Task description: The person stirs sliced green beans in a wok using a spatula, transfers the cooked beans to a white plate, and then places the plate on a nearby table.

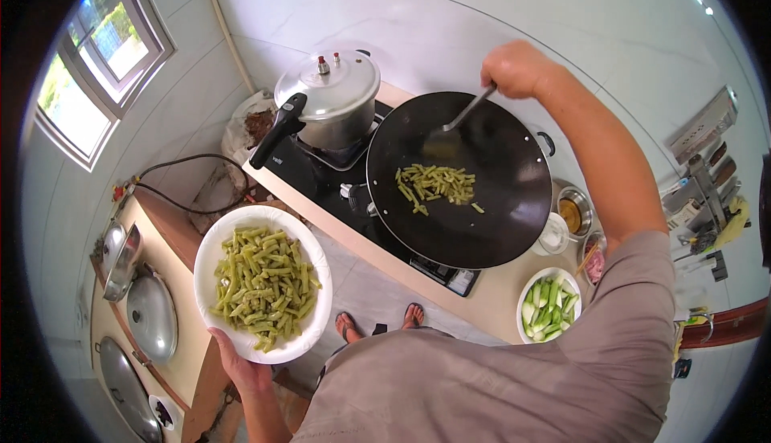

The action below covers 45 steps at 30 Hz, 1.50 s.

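My left hand (242, 361) grips the near rim of a white bowl (203, 274), held out left of the stove over the floor. A heap of cooked cut green beans (265, 286) fills much of it. Over the far side of a large black wok (506, 202), my right hand (519, 69) is closed around the handle of a metal spatula (473, 108). The spatula's blade is blurred and points down into the wok, just beyond a smaller pile of cut green beans (437, 184) on the wok's bottom.
A pressure cooker (337, 99) stands on the left burner, its black handle (280, 133) jutting toward me. Right of the wok are a bowl of cut green vegetable (549, 309), a white tub (553, 235), a metal bowl (575, 211) and a bowl of raw meat (594, 262). Metal lids (150, 316) lie left.
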Tool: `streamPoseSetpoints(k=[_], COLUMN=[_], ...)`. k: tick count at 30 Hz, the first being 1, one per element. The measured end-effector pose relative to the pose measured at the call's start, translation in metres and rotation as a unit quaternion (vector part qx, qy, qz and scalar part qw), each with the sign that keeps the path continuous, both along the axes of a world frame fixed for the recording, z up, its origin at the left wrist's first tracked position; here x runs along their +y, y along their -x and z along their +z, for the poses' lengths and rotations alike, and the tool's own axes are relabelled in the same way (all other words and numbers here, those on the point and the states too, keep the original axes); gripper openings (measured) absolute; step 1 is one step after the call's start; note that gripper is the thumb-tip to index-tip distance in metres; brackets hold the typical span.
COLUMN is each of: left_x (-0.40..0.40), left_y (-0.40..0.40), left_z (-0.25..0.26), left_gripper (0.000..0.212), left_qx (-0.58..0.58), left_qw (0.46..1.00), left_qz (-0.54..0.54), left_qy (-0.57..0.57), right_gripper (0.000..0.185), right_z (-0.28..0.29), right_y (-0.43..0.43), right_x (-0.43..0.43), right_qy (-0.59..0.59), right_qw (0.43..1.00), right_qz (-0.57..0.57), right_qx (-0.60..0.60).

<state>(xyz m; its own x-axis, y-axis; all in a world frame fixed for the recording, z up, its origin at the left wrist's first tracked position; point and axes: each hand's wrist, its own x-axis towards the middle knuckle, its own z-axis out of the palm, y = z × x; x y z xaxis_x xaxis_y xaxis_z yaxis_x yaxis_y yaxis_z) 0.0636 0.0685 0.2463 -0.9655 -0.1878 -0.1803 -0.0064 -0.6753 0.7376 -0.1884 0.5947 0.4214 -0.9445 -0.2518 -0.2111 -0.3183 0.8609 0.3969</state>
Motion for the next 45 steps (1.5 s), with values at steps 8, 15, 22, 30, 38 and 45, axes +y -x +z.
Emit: streamPoseSetpoints(k=[8,15,22,30,38,45], left_x=[-0.002,-0.001,-0.003,-0.01,-0.008,-0.007], left_y=[-0.001,-0.003,-0.007,-0.008,-0.007,-0.003], left_z=[-0.001,0.002,-0.003,-0.01,-0.011,-0.007], left_gripper=[0.063,0.064,0.065,0.066,0.066,0.064], left_qx=[-0.003,-0.01,-0.009,-0.027,-0.002,0.003], left_qw=[1.0,0.999,1.0,0.999,1.0,1.0], left_qz=[0.004,0.018,0.022,0.022,0.002,-0.002], left_qy=[-0.014,0.033,0.013,0.007,-0.008,-0.013], right_gripper=[0.02,0.017,0.02,0.021,0.019,0.012], right_z=[-0.014,0.019,-0.01,0.018,0.003,0.017], right_y=[0.021,0.026,0.017,0.012,0.003,0.022], right_x=[0.007,-0.016,-0.027,-0.053,-0.017,-0.004], right_qy=[0.034,0.057,-0.005,0.011,-0.069,-0.192], right_qw=[0.991,0.962,0.957,0.916,0.975,0.973], right_qz=[0.103,0.207,0.28,0.331,0.189,-0.034], right_qx=[0.074,0.169,0.072,0.225,0.099,0.123])
